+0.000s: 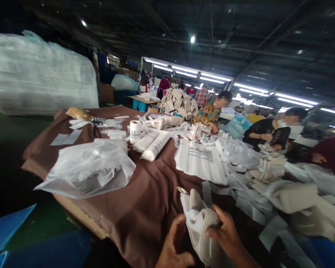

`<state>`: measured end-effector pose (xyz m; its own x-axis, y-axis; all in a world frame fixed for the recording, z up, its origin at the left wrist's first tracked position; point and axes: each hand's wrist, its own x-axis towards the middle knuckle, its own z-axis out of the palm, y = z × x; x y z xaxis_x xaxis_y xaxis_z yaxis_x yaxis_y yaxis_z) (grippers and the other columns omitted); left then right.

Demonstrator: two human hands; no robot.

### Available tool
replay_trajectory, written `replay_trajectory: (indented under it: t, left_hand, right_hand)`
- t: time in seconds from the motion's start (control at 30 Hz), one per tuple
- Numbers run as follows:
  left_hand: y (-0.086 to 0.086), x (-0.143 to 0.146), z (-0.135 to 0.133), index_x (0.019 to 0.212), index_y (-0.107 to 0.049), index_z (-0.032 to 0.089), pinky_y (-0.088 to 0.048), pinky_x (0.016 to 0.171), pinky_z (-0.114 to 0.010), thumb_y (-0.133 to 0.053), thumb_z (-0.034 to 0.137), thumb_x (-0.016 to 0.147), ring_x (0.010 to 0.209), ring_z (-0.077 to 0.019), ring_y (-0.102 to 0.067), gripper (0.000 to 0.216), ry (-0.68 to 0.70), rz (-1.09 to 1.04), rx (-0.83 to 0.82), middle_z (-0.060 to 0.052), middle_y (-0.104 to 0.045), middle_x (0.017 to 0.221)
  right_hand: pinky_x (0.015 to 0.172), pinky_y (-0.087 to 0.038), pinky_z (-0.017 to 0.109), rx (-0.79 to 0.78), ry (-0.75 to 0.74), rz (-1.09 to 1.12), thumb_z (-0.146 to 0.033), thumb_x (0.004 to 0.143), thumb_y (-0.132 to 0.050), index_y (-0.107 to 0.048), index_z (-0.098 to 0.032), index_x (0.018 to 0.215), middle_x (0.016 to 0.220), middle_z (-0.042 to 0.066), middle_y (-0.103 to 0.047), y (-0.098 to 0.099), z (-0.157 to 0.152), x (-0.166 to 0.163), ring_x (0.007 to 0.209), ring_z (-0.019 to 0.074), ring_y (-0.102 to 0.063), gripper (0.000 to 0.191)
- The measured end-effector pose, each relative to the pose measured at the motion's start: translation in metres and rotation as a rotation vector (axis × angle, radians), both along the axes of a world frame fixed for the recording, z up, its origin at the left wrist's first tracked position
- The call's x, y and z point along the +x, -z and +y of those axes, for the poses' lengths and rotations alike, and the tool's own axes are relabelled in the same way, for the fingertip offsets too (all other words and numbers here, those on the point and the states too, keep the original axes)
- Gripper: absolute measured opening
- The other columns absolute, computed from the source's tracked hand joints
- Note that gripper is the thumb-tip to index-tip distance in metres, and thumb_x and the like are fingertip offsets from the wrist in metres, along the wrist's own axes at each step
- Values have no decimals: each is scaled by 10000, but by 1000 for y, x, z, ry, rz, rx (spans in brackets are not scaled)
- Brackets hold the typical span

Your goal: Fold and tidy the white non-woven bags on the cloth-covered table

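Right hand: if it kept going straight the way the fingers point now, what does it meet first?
The right hand points left across the pale pouch that both hands grip, so it would likely meet the left hand on the pouch's far side first. Depth is unclear.

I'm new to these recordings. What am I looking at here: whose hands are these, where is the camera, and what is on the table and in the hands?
There is no machine. The single picture comes from a camera worn on a person's head, looking forward and down, so the two hands at the bottom edge are that person's own. The left hand and right hand together grip a pale cloth pouch. In front lies a table under a brown cloth. On it are a clear plastic bag with white pieces inside, a white roll, flat printed bags, scissors and many loose white strips. Other people sit working along the far right side.
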<state>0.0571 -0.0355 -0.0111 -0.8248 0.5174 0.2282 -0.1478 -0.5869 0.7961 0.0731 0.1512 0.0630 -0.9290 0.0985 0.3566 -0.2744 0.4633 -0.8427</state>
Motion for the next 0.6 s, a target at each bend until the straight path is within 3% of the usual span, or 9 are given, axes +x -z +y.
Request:
replay_trajectory:
  t: [0.1,0.17,0.27,0.37,0.6]
  left_hand:
    - [-10,0,34,1218,-406,270,-363,1045,-414,-811,587,517,1204,-286,-477,869,-24,95,115,-89,-522,1254]
    - [-13,-1,41,1196,-379,274,-401,979,-360,-830,573,493,1132,-251,-505,887,-90,99,141,-54,-524,1168]
    - [-13,-4,37,1196,-328,277,-404,940,-329,-821,566,523,1094,-222,-504,883,-29,81,160,-48,-495,1173]
    - [-12,-3,29,1228,-281,268,-364,992,-362,-841,556,492,1177,-261,-457,969,50,59,115,-87,-455,1271]
    - [-21,10,32,1191,-320,251,-442,915,-347,-828,462,543,1080,-247,-541,851,-43,-2,98,-67,-558,1160]
  right_hand:
    - [453,-395,239,-50,53,33,-699,611,-688,-569,-188,760,642,9,-548,0,-1,6,550,154,-466,545]
    - [453,-413,235,-66,71,59,-717,591,-691,-577,-182,771,650,12,-562,1,-1,9,549,158,-482,575]
    - [459,-421,227,-73,59,81,-707,587,-707,-593,-180,810,663,9,-565,4,-1,11,557,157,-491,583]
    - [486,-438,226,-73,60,100,-679,608,-714,-606,-180,827,684,12,-576,7,-3,11,582,161,-506,556]
    - [471,-440,233,-26,95,111,-707,625,-680,-598,-181,812,656,0,-574,10,-5,16,551,158,-506,564]
